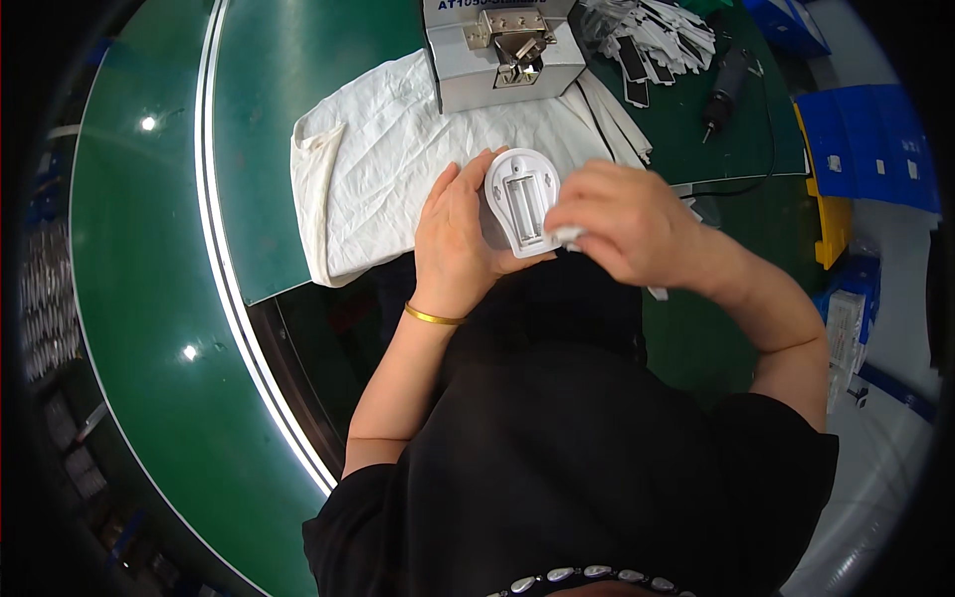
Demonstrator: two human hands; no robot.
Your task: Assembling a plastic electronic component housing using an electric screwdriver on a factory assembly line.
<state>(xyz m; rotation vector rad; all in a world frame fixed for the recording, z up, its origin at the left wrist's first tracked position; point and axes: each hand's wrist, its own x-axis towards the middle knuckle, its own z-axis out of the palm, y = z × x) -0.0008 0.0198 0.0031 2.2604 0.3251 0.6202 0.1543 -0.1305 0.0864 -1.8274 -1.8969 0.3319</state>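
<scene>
My left hand (453, 234) is wrapped around the side and bottom of a white bulb-shaped plastic casing (524, 199). The casing's back faces up, and an uncovered battery compartment with metal contacts shows in it. Over the casing's right edge is my right hand (625, 221), its fingers pinched on a small wad of white cloth or tissue (567, 236). That wad is at the lower right rim of the casing; whether it touches is hard to see. Both hands are above the near edge of the bench.
A white cloth (383, 149) is spread on the green bench under a grey box (507, 93) with a metal fixture. Black and white strips (662, 40) are heaped at the back right, beside an electric screwdriver (729, 90). Blue bins (865, 149) stand right; a green belt (139, 279) curves left.
</scene>
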